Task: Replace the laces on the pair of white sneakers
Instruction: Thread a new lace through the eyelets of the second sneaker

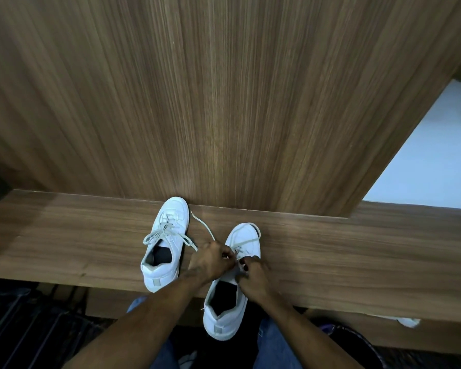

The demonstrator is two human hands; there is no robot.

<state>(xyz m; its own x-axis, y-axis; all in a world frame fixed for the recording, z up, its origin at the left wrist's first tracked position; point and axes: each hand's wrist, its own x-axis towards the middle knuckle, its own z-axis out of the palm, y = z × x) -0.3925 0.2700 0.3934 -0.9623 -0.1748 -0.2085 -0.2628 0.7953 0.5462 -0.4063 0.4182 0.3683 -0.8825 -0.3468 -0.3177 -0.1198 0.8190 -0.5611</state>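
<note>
while the left hand (pixel 210 258) and right hand (pixel 253 275) both pinch the lace (pixel 204 227) over the right sneaker (pixel 234 283) on the wooden ledge (pixel 357 249), its long axis runs away from them, eyelets directly beneath the fingertips.

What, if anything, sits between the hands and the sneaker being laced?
Nothing visible. Both hands, left and right, are already on the right sneaker, pinching its lace at the eyelets. The other sneaker sits apart to the left.
</note>
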